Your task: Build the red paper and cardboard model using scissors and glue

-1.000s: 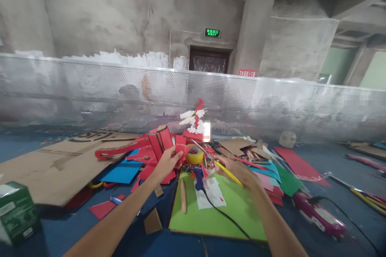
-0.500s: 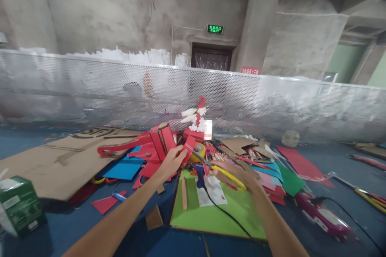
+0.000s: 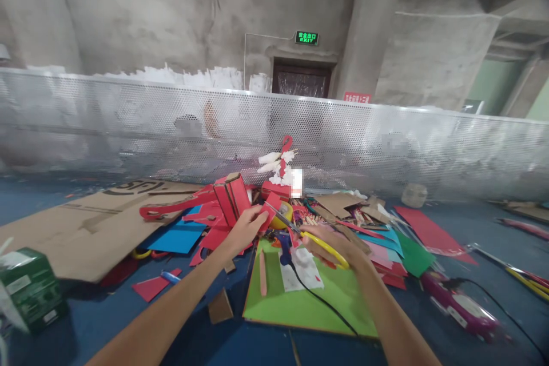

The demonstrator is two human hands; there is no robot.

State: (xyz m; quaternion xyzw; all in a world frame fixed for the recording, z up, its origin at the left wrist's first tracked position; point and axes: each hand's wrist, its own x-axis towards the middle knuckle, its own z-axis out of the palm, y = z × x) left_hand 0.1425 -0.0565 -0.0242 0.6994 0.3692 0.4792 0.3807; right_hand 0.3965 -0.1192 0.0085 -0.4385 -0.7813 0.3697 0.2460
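My left hand (image 3: 246,227) is closed on a piece of red paper (image 3: 271,206), pinched between thumb and fingers. In my right hand (image 3: 328,243) are scissors with yellow handles (image 3: 332,250), their blades pointing left at the red piece. Whether the blades touch the paper I cannot tell for sure. Behind them sits a roll of yellow tape (image 3: 283,216). Below lies a blue glue gun (image 3: 285,246) on a white sheet (image 3: 306,274), over a green board (image 3: 270,311). A red cardboard box shape (image 3: 231,200) stands just left of my left hand.
Flat brown cardboard (image 3: 86,229) and a blue sheet (image 3: 180,237) lie on the left, near a green box (image 3: 30,286). Coloured sheets and a purple device (image 3: 458,303) are on the right. A perforated metal panel (image 3: 231,143) rises behind.
Both hands stay nearly in place, with the scissors still at the red paper. The whole view has shifted very slightly.
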